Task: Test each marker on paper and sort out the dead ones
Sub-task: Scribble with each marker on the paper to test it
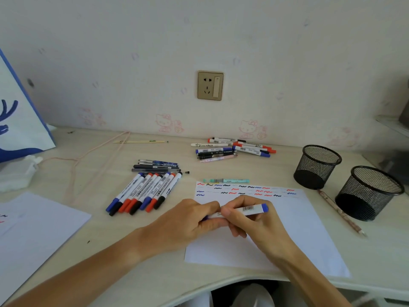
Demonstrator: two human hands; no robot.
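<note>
Nearest to me, both hands meet over the test sheet point(287, 235): my left hand point(188, 220) has its fingers curled round the cap end of a blue whiteboard marker point(250, 209), while my right hand point(250, 220) pinches the white barrel, the blue tail pointing toward 3 o'clock. The tip is hidden between the hands, so I cannot tell whether the cap is coming off or going on. The marker hovers just above the sheet's blank middle. Along the sheet's far edge run rows of squiggles point(243, 190) in red, blue and black, some bold and some very faint, so I judge a good many markers have been tried already. At 9 o'clock a second sheet point(39, 227) lies on the surface point(137, 251). Toward 11 o'clock from the hands a neat fan of whiteboard markers point(143, 193) rests with thinner pens point(157, 166) beyond it; a teal pen point(228, 180) lies just past the sheet's top edge. Farther, at 12 o'clock near the wall, sits a looser pile of markers and pens point(232, 148). Which group is the dead lot I cannot say. At 2 o'clock stand two black mesh pen cups point(316, 167), seemingly empty, a pencil point(340, 212) lying between them. I reckon sorting is well advanced, with this marker in hand and perhaps some of the piles left.
</note>
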